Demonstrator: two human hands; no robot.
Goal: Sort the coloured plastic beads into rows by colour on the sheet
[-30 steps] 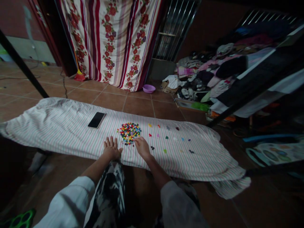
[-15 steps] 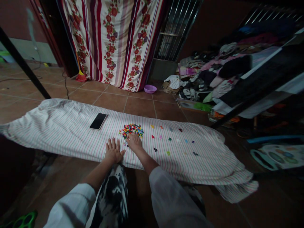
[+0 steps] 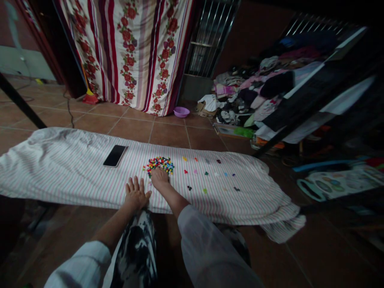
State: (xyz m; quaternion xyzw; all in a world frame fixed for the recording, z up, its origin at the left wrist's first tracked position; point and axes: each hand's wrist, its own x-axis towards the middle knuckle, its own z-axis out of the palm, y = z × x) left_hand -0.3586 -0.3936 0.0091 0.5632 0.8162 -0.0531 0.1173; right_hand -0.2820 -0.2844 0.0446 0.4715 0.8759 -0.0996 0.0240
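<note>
A heap of small multicoloured pieces (image 3: 162,161), too small to tell their exact kind, lies on a striped cloth (image 3: 81,172). My right hand (image 3: 160,178) reaches into the near edge of this heap, fingers curled down and closed. Whatever is between its fingertips is hidden. Flat on the cloth, to the left and nearer to me, rests my left hand (image 3: 137,195) with its fingers spread. Right of the heap, small same-colour clusters are set apart, among them a red cluster (image 3: 185,171), a black cluster (image 3: 189,188) and a lime-green cluster (image 3: 205,191).
A dark-screened phone (image 3: 115,156) lies on the cloth left of the heap. Beyond, on the tiled floor, are a purple basin (image 3: 181,112), a red broom (image 3: 90,97) and a floral curtain (image 3: 144,56). Piled clothes (image 3: 237,96) and a dark slanted bar (image 3: 277,138) occupy the right.
The whole view has swung slightly right, so everything appears further left. My right hand has shifted a little within the heap's near edge; my left hand stays flat on the cloth.
</note>
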